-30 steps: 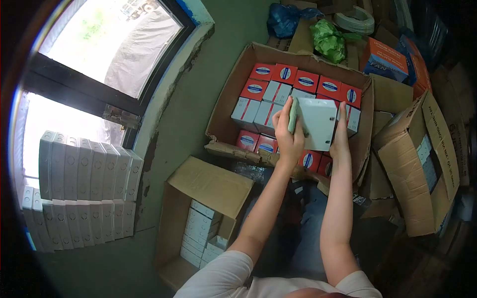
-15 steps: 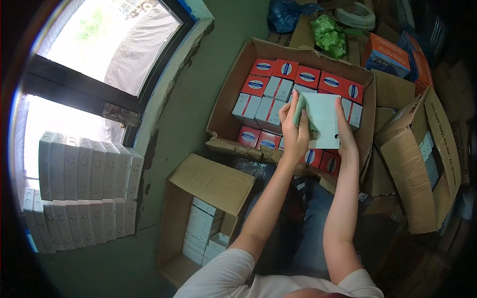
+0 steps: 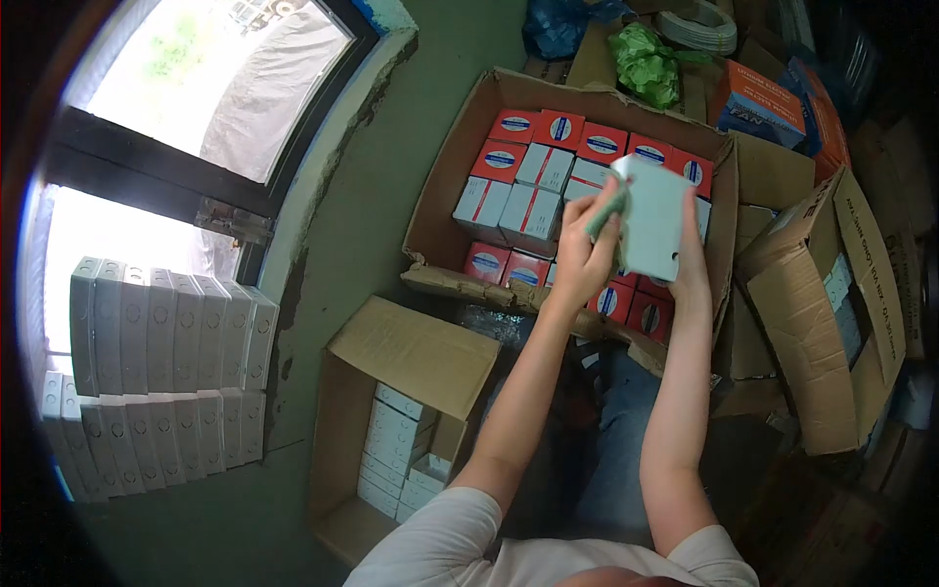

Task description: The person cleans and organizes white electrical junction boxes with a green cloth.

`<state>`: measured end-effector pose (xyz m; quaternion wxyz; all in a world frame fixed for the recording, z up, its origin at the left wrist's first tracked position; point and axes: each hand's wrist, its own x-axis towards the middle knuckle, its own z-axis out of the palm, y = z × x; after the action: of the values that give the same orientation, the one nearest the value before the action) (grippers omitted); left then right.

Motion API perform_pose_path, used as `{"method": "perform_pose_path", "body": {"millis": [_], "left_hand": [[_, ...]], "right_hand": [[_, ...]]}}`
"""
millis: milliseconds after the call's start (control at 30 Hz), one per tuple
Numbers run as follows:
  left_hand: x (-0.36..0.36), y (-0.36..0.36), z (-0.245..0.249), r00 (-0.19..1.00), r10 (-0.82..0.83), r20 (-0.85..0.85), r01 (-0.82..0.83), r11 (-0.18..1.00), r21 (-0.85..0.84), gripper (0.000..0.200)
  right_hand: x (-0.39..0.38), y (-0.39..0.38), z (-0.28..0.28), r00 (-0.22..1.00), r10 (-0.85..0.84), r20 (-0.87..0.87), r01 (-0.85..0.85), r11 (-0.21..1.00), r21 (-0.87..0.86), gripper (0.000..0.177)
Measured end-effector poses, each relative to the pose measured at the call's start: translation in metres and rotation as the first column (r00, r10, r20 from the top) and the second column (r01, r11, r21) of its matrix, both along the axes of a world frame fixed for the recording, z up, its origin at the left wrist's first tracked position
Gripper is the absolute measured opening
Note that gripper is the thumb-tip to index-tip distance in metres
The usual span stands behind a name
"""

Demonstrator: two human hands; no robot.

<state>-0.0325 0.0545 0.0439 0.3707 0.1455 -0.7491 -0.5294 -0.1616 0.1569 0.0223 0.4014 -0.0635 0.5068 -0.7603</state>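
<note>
Above the carton of small boxes, my right hand [image 3: 693,262] grips the right side of a white plastic box [image 3: 652,220]. A flat face of it is turned up, with a small dark notch near its lower right corner. My left hand [image 3: 584,252] is closed around a folded green cloth [image 3: 606,214] at the box's left edge. The cloth's touching part is partly hidden by my fingers. Under both hands, red and white small boxes [image 3: 531,214] sit in rows inside the large open carton [image 3: 430,220].
White boxes with round knockouts [image 3: 176,333] stand in two stacked rows by the window at left. An open carton [image 3: 416,342] below holds more white boxes. At right leans another open carton [image 3: 802,342]. A green plastic bag [image 3: 646,67] and a cable coil [image 3: 696,29] lie behind.
The white box has shifted slightly up and right and tilted in my right hand. My left hand with the green cloth has moved a little to the right along its edge.
</note>
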Motion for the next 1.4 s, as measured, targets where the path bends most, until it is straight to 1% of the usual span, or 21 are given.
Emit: {"method": "perform_pose_path", "body": {"millis": [67,133,167,233,267,333,367,400,500,533,633,667,767,900,967,1000,1067,1133,1200,1333,1400], "left_hand": [[0.003,-0.001,-0.003,0.994,-0.084,0.063,0.081,0.996,0.042,0.045],[0.003,-0.001,0.000,0.984,-0.137,0.117,0.130,0.989,0.072,0.045],[0.001,0.000,0.000,0.991,-0.096,0.093,0.095,0.995,0.010,0.046],[-0.005,0.002,-0.002,0.999,-0.009,0.035,0.013,0.994,-0.108,0.048],[-0.007,0.004,-0.004,0.998,0.064,0.014,-0.063,0.996,-0.068,0.054],[-0.004,-0.002,-0.002,0.999,0.033,-0.001,-0.033,0.999,0.035,0.059],[-0.002,-0.005,-0.001,1.000,0.019,-0.007,-0.018,0.996,0.086,0.062],[-0.003,-0.006,-0.004,0.999,0.031,-0.028,-0.030,0.999,0.022,0.054],[-0.006,-0.002,-0.011,0.983,-0.151,-0.109,0.156,0.987,0.042,0.046],[-0.010,0.000,-0.011,0.986,-0.105,-0.127,0.101,0.994,-0.035,0.039],[-0.010,0.011,-0.001,0.996,-0.012,-0.086,0.008,0.999,-0.045,0.040],[-0.014,0.014,-0.002,0.990,0.074,-0.120,-0.075,0.997,-0.005,0.038],[-0.008,0.002,-0.004,0.998,-0.019,-0.053,0.035,0.950,0.312,0.038],[0.001,-0.005,0.009,0.986,-0.166,-0.016,0.129,0.697,0.706,0.044],[-0.005,0.002,0.002,0.986,-0.135,-0.102,0.168,0.695,0.700,0.046],[-0.007,0.006,0.003,0.985,-0.139,-0.100,0.170,0.728,0.664,0.046],[-0.009,0.013,0.005,0.986,-0.134,-0.100,0.167,0.789,0.592,0.046],[-0.010,0.014,0.005,0.990,-0.105,-0.088,0.136,0.841,0.524,0.044],[-0.010,0.013,0.009,0.988,-0.126,-0.093,0.155,0.873,0.463,0.036],[0.000,0.010,0.018,0.962,-0.238,-0.136,0.266,0.689,0.674,0.025],[-0.001,0.007,0.024,0.983,-0.172,-0.068,0.183,0.963,0.197,0.024]], "right_hand": [[-0.002,0.001,-0.001,0.986,-0.163,0.029,0.166,0.972,-0.167,0.085],[-0.004,0.005,-0.001,0.984,-0.173,0.051,0.177,0.979,-0.099,0.086],[-0.006,0.008,-0.001,0.982,-0.181,0.060,0.185,0.981,-0.065,0.087],[-0.006,0.007,-0.005,0.996,-0.020,-0.083,0.026,0.997,0.075,0.088],[-0.003,0.002,-0.009,0.992,0.040,-0.122,-0.018,0.985,0.173,0.089],[0.000,-0.003,-0.009,0.980,0.151,-0.128,-0.106,0.946,0.305,0.090],[0.001,-0.003,-0.009,0.987,0.105,-0.119,-0.074,0.968,0.241,0.090],[0.004,-0.004,-0.002,0.993,0.057,-0.107,-0.038,0.984,0.176,0.089],[0.004,-0.003,0.013,0.983,-0.173,-0.068,0.171,0.985,-0.030,0.087],[0.005,-0.001,0.017,0.964,-0.263,-0.044,0.258,0.961,-0.097,0.086],[0.008,0.001,0.028,0.964,-0.264,0.025,0.265,0.961,-0.073,0.085],[0.009,-0.001,0.027,0.971,-0.239,0.003,0.239,0.968,-0.076,0.087],[0.009,-0.009,0.014,0.951,-0.298,-0.086,0.306,0.947,0.099,0.083],[0.009,-0.012,0.001,0.905,-0.313,-0.289,0.398,0.864,0.308,0.072],[0.007,-0.011,-0.008,0.845,-0.256,-0.470,0.451,0.814,0.367,0.069],[0.011,-0.015,-0.004,0.882,-0.248,-0.400,0.396,0.850,0.347,0.073],[0.019,-0.020,0.004,0.974,-0.202,-0.104,0.219,0.957,0.191,0.075],[0.020,-0.015,0.016,0.991,0.000,0.133,0.002,1.000,-0.012,0.076],[0.028,-0.014,0.028,0.987,0.006,0.158,0.003,0.998,-0.055,0.067],[0.019,-0.008,0.014,0.969,0.068,0.237,0.008,0.952,-0.305,0.049],[0.016,-0.008,0.015,0.935,0.100,0.340,0.072,0.886,-0.458,0.041]]}}
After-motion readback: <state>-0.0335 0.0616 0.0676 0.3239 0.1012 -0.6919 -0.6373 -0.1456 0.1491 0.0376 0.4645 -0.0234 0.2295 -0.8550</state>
